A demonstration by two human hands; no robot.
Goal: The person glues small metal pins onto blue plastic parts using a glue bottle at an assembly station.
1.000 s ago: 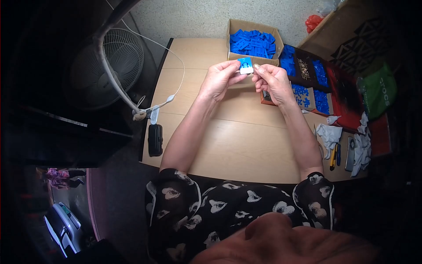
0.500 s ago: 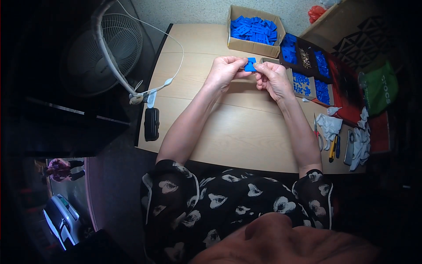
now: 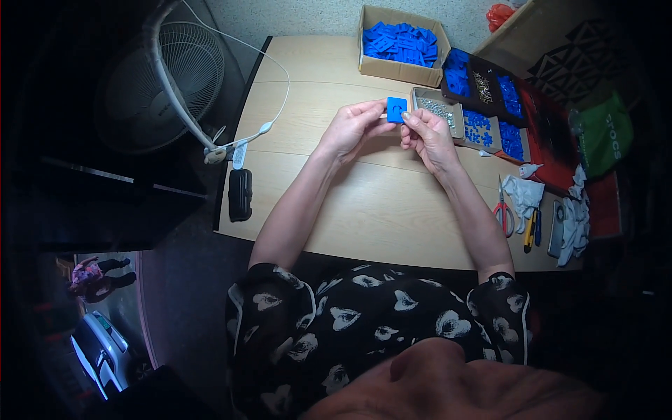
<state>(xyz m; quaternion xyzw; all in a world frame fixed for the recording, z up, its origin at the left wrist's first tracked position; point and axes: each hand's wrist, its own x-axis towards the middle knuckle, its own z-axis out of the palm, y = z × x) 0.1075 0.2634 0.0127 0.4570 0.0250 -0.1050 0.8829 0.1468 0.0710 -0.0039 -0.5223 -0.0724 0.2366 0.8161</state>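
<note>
Left hand [image 3: 352,128] pinches blue square part [image 3: 396,110] at its fingertips. Right hand [image 3: 428,136], fingers curled, touches the part's right edge. Tray of screws [image 3: 438,112] just beyond right fingers; box of blue parts [image 3: 400,45] farther off.

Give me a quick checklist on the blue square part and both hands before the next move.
1. Blue square part held above the table, not resting on it: ok.
2. Left hand gripping the part's left edge: ok.
3. Right hand fingertips at the part's right lower corner: ok; whether they hold a screw: cannot tell.
4. Small tray of metal screws just beyond the right hand: ok.
5. Cardboard box of blue parts open at the table's far edge: ok.
6. Part's centre hole filled or empty: cannot tell.
</note>
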